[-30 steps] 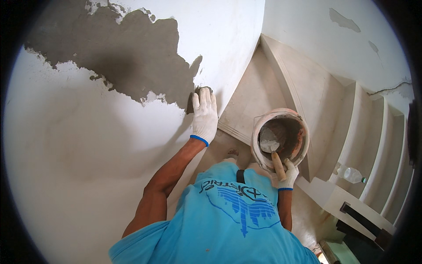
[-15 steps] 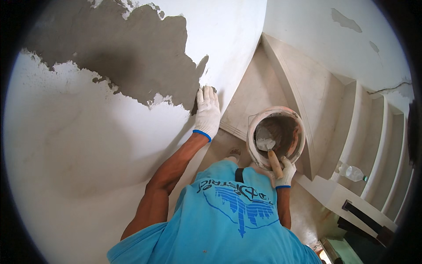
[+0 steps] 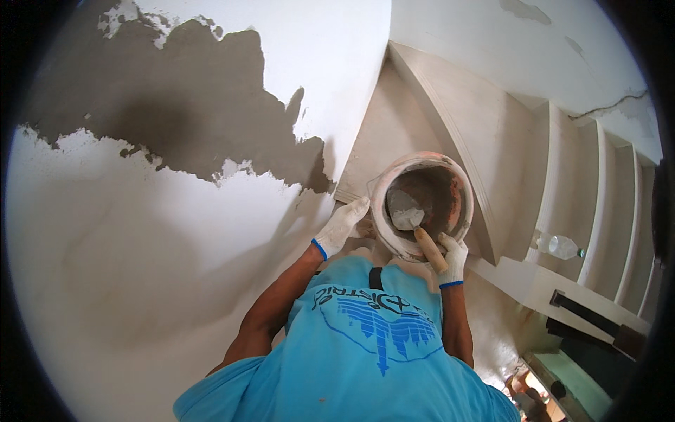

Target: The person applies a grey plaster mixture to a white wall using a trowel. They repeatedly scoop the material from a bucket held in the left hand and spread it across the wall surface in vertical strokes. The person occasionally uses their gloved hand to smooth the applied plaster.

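My left hand (image 3: 342, 225), in a white glove with a blue cuff, reaches to the left rim of a round bucket (image 3: 460, 184) smeared with plaster; whether it grips anything I cannot tell. My right hand (image 3: 451, 257), gloved the same way, holds the wooden handle of a trowel (image 3: 411, 218). The trowel's blade is down inside the bucket with grey mortar on it. To the left, the pale wall carries a wide patch of fresh grey plaster (image 3: 183, 119), just above my left hand.
Pale stair steps (image 3: 562, 176) curve away on the right, below me. A clear plastic bottle (image 3: 559, 246) lies on one step. A dark bar (image 3: 598, 320) sits on a lower ledge. My blue shirt fills the lower middle.
My left hand has come off the grey plaster patch on the wall and dropped down to the bucket's left rim. The right hand stays on the trowel in the bucket.
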